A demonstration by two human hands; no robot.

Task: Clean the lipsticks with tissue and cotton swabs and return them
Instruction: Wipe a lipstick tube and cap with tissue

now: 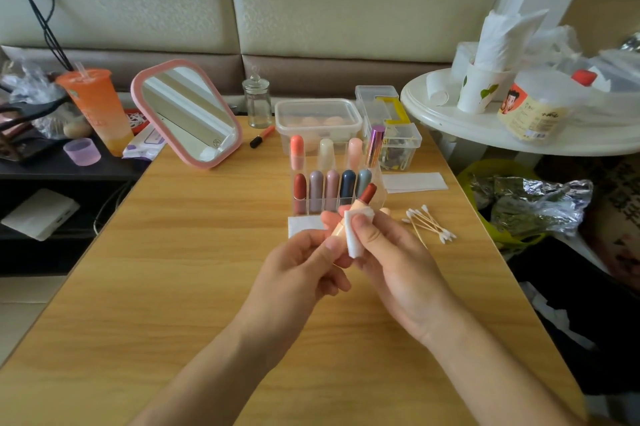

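Wood-grain worktop (173, 252) runs up to a padded cream sofa back. Above it, the left hand (301, 266) forms one grip, pinching the peach barrel of an uncapped lipstick (363, 198). The right hand (398, 259) pinches a folded white tissue (355, 242) against that barrel. Its brick-red bullet stands clear of both grips. The long axis is tilted, with the tip pointing up and away to the right, near the clear organiser (381, 190). Cotton swabs (429, 224) lie just to the right.

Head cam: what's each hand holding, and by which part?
Left hand grips the open lipstick by its peach base. Right hand pinches a folded tissue against the tube, just below its exposed red tip.
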